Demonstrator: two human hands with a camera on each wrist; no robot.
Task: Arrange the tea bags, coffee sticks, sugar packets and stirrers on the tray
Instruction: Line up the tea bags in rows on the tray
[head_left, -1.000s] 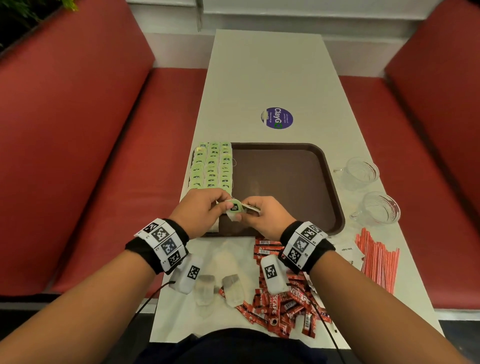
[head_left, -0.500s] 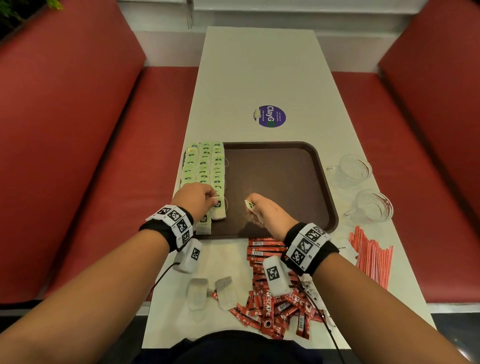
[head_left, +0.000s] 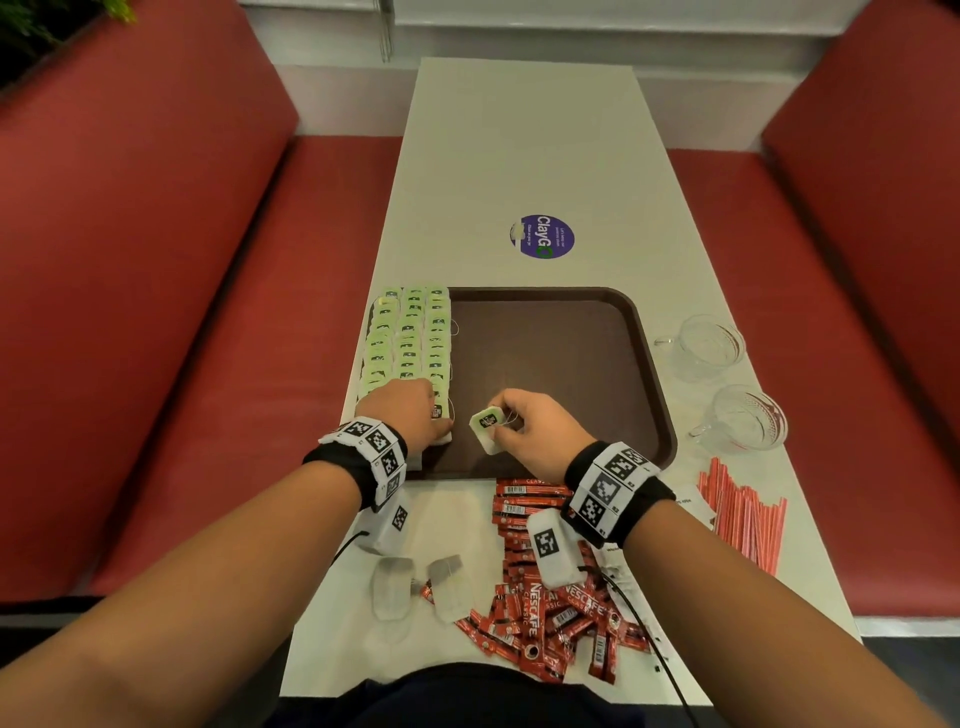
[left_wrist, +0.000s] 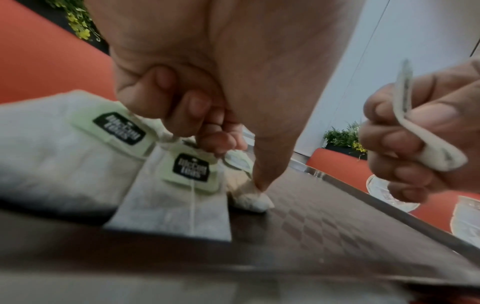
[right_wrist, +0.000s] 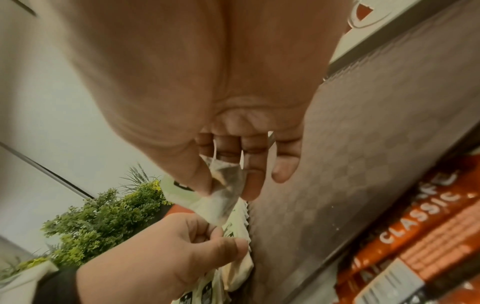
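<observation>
Head view overhead; wrist views close

A long white table (head_left: 519, 156) stands between two red padded benches (head_left: 156, 260), with green plants (right_wrist: 103, 222) behind.
</observation>
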